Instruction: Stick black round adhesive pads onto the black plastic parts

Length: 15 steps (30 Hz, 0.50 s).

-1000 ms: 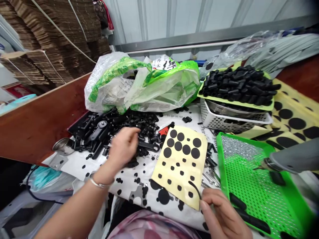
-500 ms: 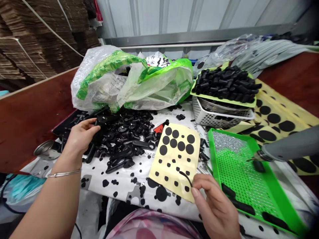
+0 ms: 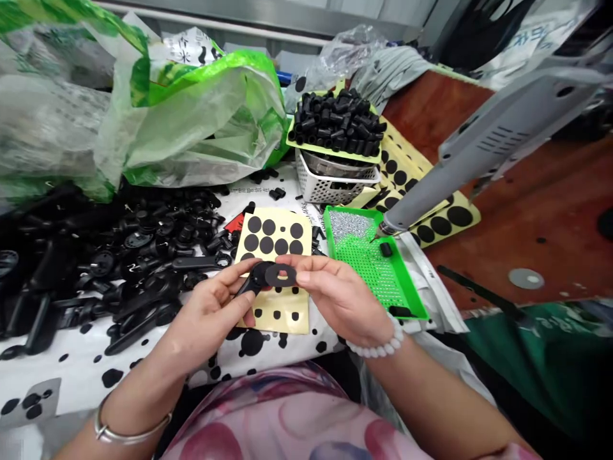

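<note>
My left hand [image 3: 215, 310] is closed round a black plastic crank arm [image 3: 258, 276] with a round head. Between the thumb and fingers of my right hand [image 3: 338, 294] is a flat black ring-shaped sticker [image 3: 281, 275] with an oval-looking hole. The ring is held right beside the round head and overlaps its edge in view; whether they touch I cannot tell. Beneath both hands lies a yellow backing sheet [image 3: 299, 313] with black discs and small black dots. A heap of black plastic parts [image 3: 143, 255] spreads to the left of my left hand.
A green perforated tray [image 3: 412, 281] of small silvery pieces sits at right, with a grey power screwdriver [image 3: 431, 185] angled over it. Behind are a white basket [image 3: 330, 185], short black tubes [image 3: 335, 121] and plastic bags [image 3: 201, 128]. More sticker sheets [image 3: 460, 214] lie at right.
My left hand has come from the heap to the middle with a black crank arm. My right hand has brought the thin black sticker up beside it. The view has turned right.
</note>
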### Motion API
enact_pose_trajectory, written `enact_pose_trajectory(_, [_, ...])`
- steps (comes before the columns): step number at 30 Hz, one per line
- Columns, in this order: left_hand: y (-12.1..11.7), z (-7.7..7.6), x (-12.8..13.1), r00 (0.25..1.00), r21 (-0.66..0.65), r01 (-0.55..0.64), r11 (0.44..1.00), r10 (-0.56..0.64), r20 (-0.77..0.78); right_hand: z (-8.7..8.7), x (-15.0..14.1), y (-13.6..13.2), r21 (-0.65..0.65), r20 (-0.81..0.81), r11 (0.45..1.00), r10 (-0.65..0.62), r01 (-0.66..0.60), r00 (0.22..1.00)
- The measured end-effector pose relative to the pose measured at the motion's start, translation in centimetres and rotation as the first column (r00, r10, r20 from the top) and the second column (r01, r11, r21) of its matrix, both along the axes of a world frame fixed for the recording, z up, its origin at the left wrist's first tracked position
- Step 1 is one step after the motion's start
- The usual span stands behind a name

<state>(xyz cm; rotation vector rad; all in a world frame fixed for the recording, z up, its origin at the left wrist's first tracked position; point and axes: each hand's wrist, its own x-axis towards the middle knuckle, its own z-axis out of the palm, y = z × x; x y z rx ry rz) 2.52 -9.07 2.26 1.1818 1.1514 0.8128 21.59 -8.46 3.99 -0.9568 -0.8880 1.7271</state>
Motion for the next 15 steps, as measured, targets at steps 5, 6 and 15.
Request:
enact_pose_trajectory(5, [0.2,0.3,0.9,1.000,0.004,0.010,1.000,-0.010,0.021,-0.4,0.3,0.2,-0.029,-0.009,0.998,0.047,-0.048,0.999])
enact_pose_trajectory(6, [0.2,0.4,0.9,1.000,0.003,0.018,1.000,-0.018,0.023,-0.5,0.4,0.3,-0.035,-0.007,0.998,0.054,-0.054,0.999])
enact_pose_trajectory(15, [-0.1,-0.3,0.9,0.999,0.061,0.047,0.997,-0.048,0.011,-1.1,0.4,1.2,-0.125,-0.049,0.984,0.120,-0.125,0.992])
